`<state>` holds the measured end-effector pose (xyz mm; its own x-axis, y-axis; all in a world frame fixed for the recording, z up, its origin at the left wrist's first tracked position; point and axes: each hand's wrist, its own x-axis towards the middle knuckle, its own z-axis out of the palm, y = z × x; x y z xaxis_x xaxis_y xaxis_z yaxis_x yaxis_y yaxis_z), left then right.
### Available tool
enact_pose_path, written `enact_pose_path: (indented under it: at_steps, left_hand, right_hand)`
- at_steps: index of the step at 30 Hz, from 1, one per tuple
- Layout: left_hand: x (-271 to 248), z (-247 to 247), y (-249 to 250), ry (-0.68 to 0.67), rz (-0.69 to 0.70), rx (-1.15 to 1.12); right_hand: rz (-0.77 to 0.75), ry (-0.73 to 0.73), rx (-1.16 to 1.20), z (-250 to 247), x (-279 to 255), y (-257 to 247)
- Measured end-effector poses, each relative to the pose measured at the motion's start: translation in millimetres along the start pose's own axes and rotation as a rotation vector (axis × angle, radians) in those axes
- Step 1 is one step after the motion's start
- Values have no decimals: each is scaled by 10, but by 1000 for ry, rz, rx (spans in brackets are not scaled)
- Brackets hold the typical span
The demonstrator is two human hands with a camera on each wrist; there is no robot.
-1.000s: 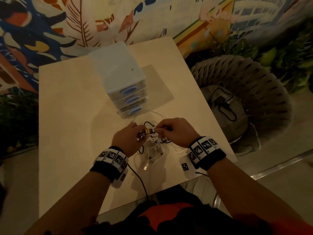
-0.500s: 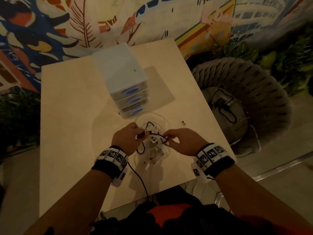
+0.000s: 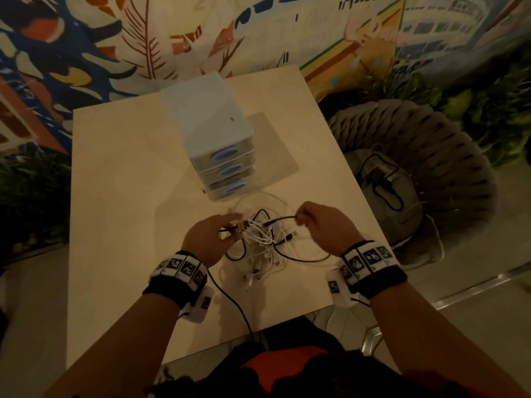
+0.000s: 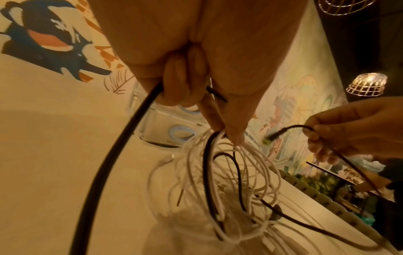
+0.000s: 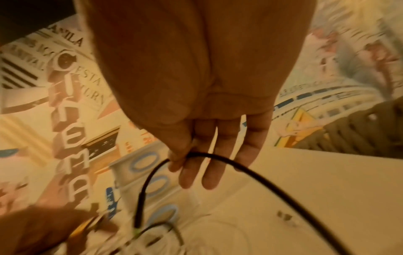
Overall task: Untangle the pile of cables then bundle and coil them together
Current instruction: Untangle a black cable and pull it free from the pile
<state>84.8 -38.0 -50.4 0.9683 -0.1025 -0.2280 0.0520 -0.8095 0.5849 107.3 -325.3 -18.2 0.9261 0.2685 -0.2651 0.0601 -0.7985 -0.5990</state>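
Tangled pile of cables (image 3: 260, 248), white and black, too knotted to count, lying on the tabletop (image 3: 120, 196) between and just below both hands. Left hand (image 3: 208, 239) curled, gripping a bunch of white loops plus a thick black cord (image 4: 113, 155). Right hand (image 3: 324, 225) pinching one thin black cable (image 5: 229, 162) between thumb and forefinger, other fingers straight, its plug end dangling toward the pile. Just beyond the hands, one drawer box (image 3: 218, 145) with three blue-handled drawers. On the mural (image 5: 72, 120) beyond, partly legible lettering: "CINEMA".
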Motion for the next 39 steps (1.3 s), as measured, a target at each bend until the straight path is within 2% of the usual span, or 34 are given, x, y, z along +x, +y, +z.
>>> enact_pose_path:
  at_steps: [4, 7, 10, 15, 17, 20, 22, 24, 27, 32, 34, 39]
  left_hand:
    - [-3, -65, -135, -18, -20, 22]
    - [15, -124, -113, 14, -25, 22]
    - [83, -209, -18, 57, -27, 40]
    - [363, -221, 288, 140, -22, 42]
    - [500, -135, 388, 72, -1, 87]
    - [656, 48, 440, -118, 5, 248]
    - [710, 123, 461, -209, -44, 312]
    - [745, 148, 457, -244, -57, 350]
    - [739, 92, 448, -183, -56, 297]
    - [586, -75, 469, 63, 23, 3]
    - [537, -117, 457, 93, 37, -57]
    - [421, -199, 431, 109, -46, -220]
  right_hand:
    - [-76, 235, 67, -205, -54, 191]
    - [-10, 161, 213, -336, -104, 229]
    - [-47, 77, 374, -386, -183, 279]
    - [-1, 80, 412, -319, -321, 246]
    - [24, 31, 287, -274, -355, 274]
    - [40, -113, 169, -176, -394, 345]
    - [31, -121, 163, -122, -398, 426]
    - [29, -89, 156, -98, -389, 527]
    - [80, -10, 161, -108, -349, 658]
    - [189, -14, 165, -109, -230, 764]
    - [204, -67, 128, -70, -173, 783]
    - [222, -148, 40, 79, 27, 721]
